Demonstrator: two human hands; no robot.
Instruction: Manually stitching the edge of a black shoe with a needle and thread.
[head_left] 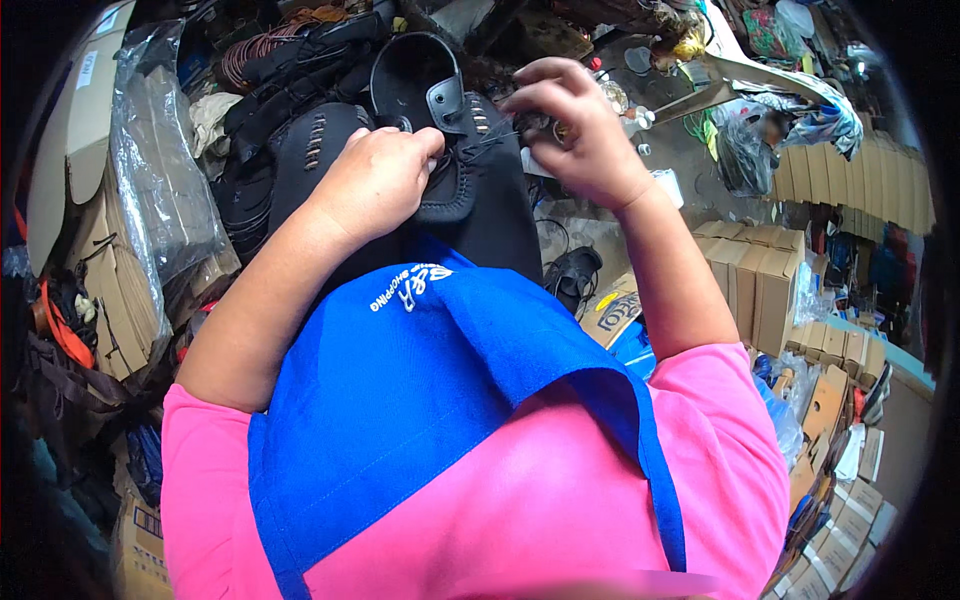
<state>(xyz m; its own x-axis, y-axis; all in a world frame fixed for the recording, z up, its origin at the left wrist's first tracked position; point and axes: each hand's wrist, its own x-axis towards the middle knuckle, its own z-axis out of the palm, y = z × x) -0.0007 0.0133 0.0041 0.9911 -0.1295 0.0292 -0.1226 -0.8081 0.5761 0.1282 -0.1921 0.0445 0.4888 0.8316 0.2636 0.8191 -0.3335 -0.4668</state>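
Note:
A black leather sandal (445,195) with a wide looped strap and a round metal stud lies across my lap. My left hand (378,182) is closed on its near left side, thumb and forefinger pinched at the edge. To the right, my right hand (585,130) is raised off the sandal, its fingers curved and spread, with a gap between thumb and forefinger. Thin dark thread (487,143) hangs loosely between the sandal and the right fingertips. Whether those fingers touch the thread is too fine to tell.
A blue apron (400,370) covers my lap. Clear plastic bags (165,170) and cardboard crowd the left. Stacked cardboard boxes (755,280) stand at the right. Another black sandal (575,275) lies on the floor right of my knee, near a wooden bar (700,100).

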